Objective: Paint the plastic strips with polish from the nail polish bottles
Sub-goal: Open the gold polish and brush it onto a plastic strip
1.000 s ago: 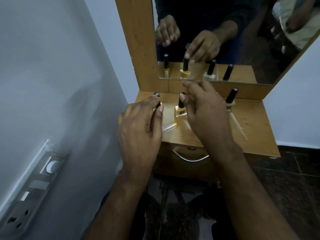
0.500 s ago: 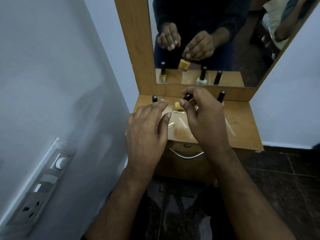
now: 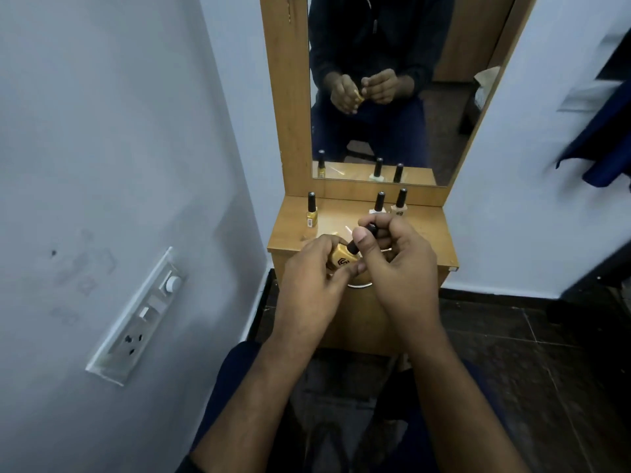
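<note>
My left hand (image 3: 312,278) grips a gold nail polish bottle (image 3: 342,258), lifted off the wooden dressing table (image 3: 293,238) and tilted. My right hand (image 3: 397,268) pinches the bottle's black cap (image 3: 362,238) between thumb and fingers. Three more bottles stand at the back of the table: a yellow one (image 3: 311,213) on the left, a white one (image 3: 378,204) and a beige one (image 3: 400,202) on the right. A thin clear plastic strip (image 3: 348,230) lies on the table, mostly hidden behind my hands.
A wood-framed mirror (image 3: 375,97) rises behind the table and reflects my hands and the bottles. A drawer handle (image 3: 358,285) shows below my hands. A white wall with a switch panel (image 3: 136,319) is close on the left. Dark tiled floor lies to the right.
My right hand lifted the gold bottle off the table and brought it toward me. My left hand closed round its body. The camera pulled back and tilted up.
</note>
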Tool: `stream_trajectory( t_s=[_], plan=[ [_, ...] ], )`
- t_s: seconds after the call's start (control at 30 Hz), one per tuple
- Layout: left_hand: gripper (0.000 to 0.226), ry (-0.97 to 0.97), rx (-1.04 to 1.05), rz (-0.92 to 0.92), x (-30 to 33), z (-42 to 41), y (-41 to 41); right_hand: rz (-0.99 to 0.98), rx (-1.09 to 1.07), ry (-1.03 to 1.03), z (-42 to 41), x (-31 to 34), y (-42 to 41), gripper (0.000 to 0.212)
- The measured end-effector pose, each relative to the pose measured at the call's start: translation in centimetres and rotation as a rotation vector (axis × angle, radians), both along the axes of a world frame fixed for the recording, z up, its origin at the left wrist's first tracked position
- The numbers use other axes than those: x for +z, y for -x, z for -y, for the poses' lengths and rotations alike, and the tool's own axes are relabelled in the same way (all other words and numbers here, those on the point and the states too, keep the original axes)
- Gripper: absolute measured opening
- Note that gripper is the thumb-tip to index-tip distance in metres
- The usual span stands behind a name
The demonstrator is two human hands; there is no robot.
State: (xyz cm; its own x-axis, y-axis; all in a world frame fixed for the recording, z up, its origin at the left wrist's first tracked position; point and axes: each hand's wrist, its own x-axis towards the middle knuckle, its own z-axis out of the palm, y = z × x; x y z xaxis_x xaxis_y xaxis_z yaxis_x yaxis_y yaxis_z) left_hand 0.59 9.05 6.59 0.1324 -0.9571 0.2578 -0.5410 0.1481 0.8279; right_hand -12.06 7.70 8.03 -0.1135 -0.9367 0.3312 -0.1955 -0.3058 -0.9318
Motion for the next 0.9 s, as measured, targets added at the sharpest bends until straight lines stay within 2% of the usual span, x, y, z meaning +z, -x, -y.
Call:
stream_trajectory(
  t_s=[0.17, 0.23, 0.33, 0.43, 0.53, 0.73, 0.9],
  plan=[
    [0.025, 0.026, 0.121, -0.167, -0.2, -3.6, 0.6, 0.31, 0.058, -0.188, -1.9, 0.2, -1.1, 0.025],
    [0.025, 0.034, 0.151, -0.192, -0.4, -4.4, 0.4, 0.372, 0.126, -0.258, -2.4, 0.2, -1.4, 0.021],
    [0.02, 0.036, 0.143, -0.2, -0.6, -4.9, -0.1, 0.305, 0.163, -0.234, -2.8, 0.0, -1.9, 0.016],
    [0.017, 0.006, 0.106, -0.196, -0.7, -5.1, -0.2, 0.194, 0.127, -0.172, -2.7, -0.6, -1.7, 0.02],
    [0.013, -0.021, 0.053, -0.223, -1.2, -5.2, -0.3, 0.181, 0.149, -0.165, -2.9, -1.1, -1.4, 0.024],
    [0.025, -0.079, -0.234, -0.551, -2.0, -4.8, -1.3, 0.203, 0.21, -0.147, -3.4, 0.0, -0.4, 0.023],
    [0.027, -0.1, -0.362, -0.704, -1.6, -5.0, -1.0, 0.239, 0.294, -0.147, -3.5, 1.1, 0.4, 0.024]
  ],
)
